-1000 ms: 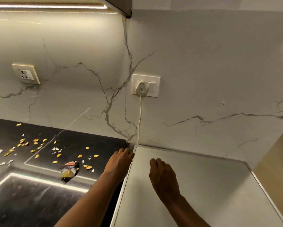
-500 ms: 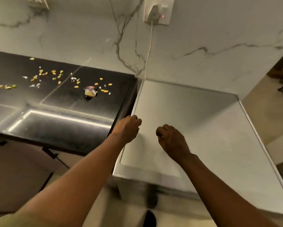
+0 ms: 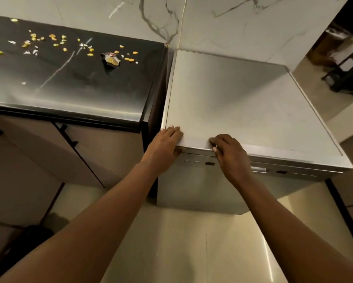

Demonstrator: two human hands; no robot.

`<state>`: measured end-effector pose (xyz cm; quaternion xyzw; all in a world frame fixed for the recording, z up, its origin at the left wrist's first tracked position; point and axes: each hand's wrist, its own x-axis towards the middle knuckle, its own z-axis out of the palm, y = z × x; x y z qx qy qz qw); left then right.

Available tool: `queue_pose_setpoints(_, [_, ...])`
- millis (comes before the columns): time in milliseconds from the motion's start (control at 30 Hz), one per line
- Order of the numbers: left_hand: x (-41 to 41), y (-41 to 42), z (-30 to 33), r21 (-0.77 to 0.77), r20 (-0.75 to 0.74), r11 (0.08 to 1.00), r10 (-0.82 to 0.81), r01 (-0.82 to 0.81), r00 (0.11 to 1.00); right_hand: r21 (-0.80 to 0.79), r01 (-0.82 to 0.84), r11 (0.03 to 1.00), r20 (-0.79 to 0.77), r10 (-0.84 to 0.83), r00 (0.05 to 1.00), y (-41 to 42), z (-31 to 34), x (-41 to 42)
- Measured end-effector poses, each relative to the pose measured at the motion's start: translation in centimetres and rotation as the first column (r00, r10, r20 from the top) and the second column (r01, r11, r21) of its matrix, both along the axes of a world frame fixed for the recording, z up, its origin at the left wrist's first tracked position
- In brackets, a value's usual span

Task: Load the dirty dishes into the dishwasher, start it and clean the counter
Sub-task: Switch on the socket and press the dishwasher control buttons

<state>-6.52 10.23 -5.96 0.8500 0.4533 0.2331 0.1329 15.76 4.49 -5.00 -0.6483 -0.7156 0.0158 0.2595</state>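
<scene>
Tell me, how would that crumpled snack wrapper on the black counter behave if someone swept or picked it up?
The wrapper looks like thin crinkled foil, so it is probably very light and floppy, likely to skid across the glossy black counter rather than roll. It lies open amid scattered crumbs, so lifting it may spill more bits.

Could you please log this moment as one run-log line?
stage: opening dishwasher | left hand: grips top front edge | right hand: fingers curled over same edge | door: closed | counter: crumbs, wrapper
</scene>
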Motion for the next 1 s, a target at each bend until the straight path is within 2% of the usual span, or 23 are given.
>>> queue_pose_setpoints(100, [-0.9,-0.9,-1.7,0.121,-0.116,0.991,-0.036,0.05,0.993,0.134,0.022,0.991,-0.024,-0.018,1.0,-0.4,-1.4,-0.1])
queue_pose_setpoints(167, [-0.7,-1.4,-3.5,0.244,-0.177,0.968,-0.004,0.048,0.984,0.268,0.016,0.963,-0.048,-0.003,0.999,-0.6,-3.1,0.0])
queue_pose_setpoints(300, [-0.2,-0.9,-4.8,0.43,-0.16,0.903,0.071,0.005,0.985,0.479,-0.018,0.878,-0.026,0.034,0.999,0.0,-5.7,0.3])
queue_pose_setpoints(400, [-0.5,-0.6,-5.7,0.522,-0.189,0.852,0.076,0.035,0.979,0.608,-0.063,0.792,0.034,0.053,0.998,0.7,-7.6,0.6])
queue_pose_setpoints(600, [-0.7,-0.3,-6.3,0.587,-0.284,0.808,0.151,0.047,0.947,0.66,-0.146,0.737,0.129,0.08,0.988,1.8,-7.8,1.9])
queue_pose_setpoints(667, [-0.4,-0.8,-7.3,0.612,-0.275,0.791,0.194,0.016,0.942,0.664,-0.173,0.728,0.156,0.091,0.983,1.6,-8.5,2.1])
queue_pose_setpoints(733, [-0.2,-0.8,-6.8,0.618,-0.234,0.786,0.209,-0.021,0.949,0.624,-0.215,0.751,0.145,0.16,0.977,1.4,-7.3,2.6])
queue_pose_setpoints(867, [-0.6,-1.7,-6.0,0.53,-0.261,0.848,0.158,0.005,0.952,0.516,-0.282,0.809,0.069,0.289,0.955,0.7,-5.9,4.2])
queue_pose_setpoints(1000, [-0.2,-1.5,-6.0,0.556,-0.241,0.831,0.181,-0.017,0.954,0.616,-0.236,0.752,0.031,0.276,0.961,1.3,-6.9,3.7])
